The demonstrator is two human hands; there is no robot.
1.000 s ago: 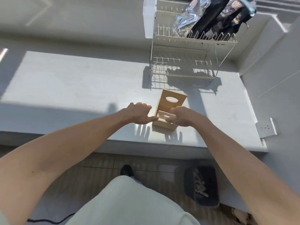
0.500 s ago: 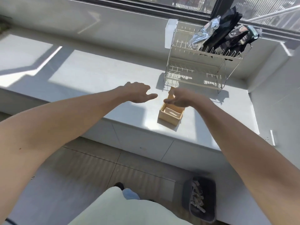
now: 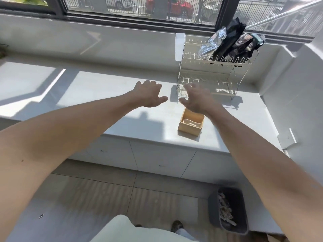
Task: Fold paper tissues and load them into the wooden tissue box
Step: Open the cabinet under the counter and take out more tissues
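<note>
1. A pale grey worktop (image 3: pixel 108 95) runs under a dark-framed window (image 3: pixel 139 13), sunlit in patches, with cabinet fronts below and tiled floor (image 3: pixel 108 194).
2. The wooden tissue box (image 3: pixel 190 124) stands near the front edge, lid off, folded tissues (image 3: pixel 190 122) inside.
3. A two-tier wire dish rack (image 3: pixel 212 75) holding foil bags stands behind it; the right wall closes that end.
4. Left of the box the worktop lies bare.
5. The left hand (image 3: pixel 148 95) and right hand (image 3: pixel 196 99) hover spread, holding nothing; the right partly covers the box's far edge.
6. A dark bin (image 3: pixel 229 208) sits on the floor.
</note>
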